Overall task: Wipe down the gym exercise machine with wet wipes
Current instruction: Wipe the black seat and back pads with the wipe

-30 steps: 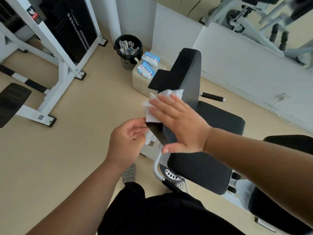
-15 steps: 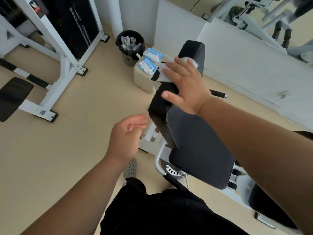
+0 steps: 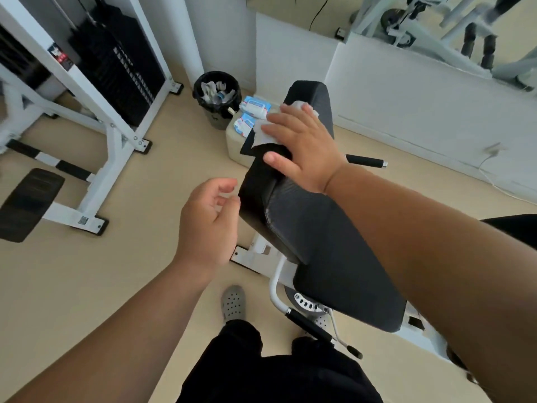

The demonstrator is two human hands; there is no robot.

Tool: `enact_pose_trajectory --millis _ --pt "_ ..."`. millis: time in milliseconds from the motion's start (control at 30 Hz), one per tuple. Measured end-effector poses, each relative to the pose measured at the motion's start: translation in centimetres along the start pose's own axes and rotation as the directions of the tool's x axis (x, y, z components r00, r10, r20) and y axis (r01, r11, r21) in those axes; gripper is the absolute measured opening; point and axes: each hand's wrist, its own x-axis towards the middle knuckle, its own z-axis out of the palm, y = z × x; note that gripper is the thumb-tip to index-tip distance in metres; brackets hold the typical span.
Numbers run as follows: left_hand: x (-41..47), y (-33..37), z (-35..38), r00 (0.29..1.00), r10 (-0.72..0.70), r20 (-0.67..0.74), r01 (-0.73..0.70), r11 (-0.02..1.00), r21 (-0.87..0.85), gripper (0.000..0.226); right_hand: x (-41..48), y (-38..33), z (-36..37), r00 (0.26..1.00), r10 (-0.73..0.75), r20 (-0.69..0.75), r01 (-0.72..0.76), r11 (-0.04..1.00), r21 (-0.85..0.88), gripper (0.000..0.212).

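Note:
The exercise machine's long black back pad runs from the lower right up to the middle of the view. My right hand lies flat on its upper part, fingers straight, pressing a white wet wipe against the pad. Most of the wipe is hidden under my palm. My left hand hovers just left of the pad's side edge with fingers loosely curled and nothing in it. Two blue-and-white wet wipe packs lie on a beige box beyond the pad.
A black bin with used wipes stands near the wall corner. A white weight-stack machine fills the left side, with a black pad low on its frame. Black handles stick out beside the seat. My grey shoe is on the beige floor.
My right hand slid the wipe from the pad's middle left edge up toward its top. My left hand let go of the pad's side and now hovers a little away from it.

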Motion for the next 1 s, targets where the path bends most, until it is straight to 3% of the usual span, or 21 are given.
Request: enact_pose_trajectory --millis 100,300,467,600,767,867,1000 --pt "2.2 1.6 0.9 0.990 0.123 -0.061 -0.114 0.984 0.134 0.020 0.3 -0.2 0.3 0.999 0.051 -0.006 -0.051 0.998 0.025 0.092" --pt "6.0 4.8 2.9 0.960 0.247 -0.130 -0.211 0.947 0.243 0.025 -5.4 -1.9 3.8 0.984 -0.109 -0.138 0.128 0.983 0.135 0.095" --pt "8.3 7.2 5.6 0.958 0.287 0.031 -0.272 0.864 0.424 0.031 0.8 4.1 2.7 0.962 0.207 -0.180 -0.140 0.934 0.328 0.085" --pt "11.6 9.5 9.0 0.948 0.273 0.165 -0.316 0.729 0.607 0.042 3.3 8.6 3.3 0.942 0.273 -0.193 -0.171 0.889 0.426 0.084" --pt "14.7 9.3 12.6 0.943 0.251 0.219 -0.330 0.606 0.724 0.054 -0.6 9.9 8.2 0.916 0.384 -0.118 -0.230 0.742 0.629 0.091" --pt "14.5 8.9 13.1 0.929 0.316 0.191 -0.344 0.548 0.763 0.056 -4.2 9.0 12.5 0.902 0.428 -0.067 -0.277 0.689 0.670 0.094" --pt "14.6 8.8 13.4 0.914 0.350 0.205 -0.364 0.486 0.794 0.057 -3.4 8.2 13.2 0.808 0.582 0.098 -0.414 0.442 0.796 0.094"
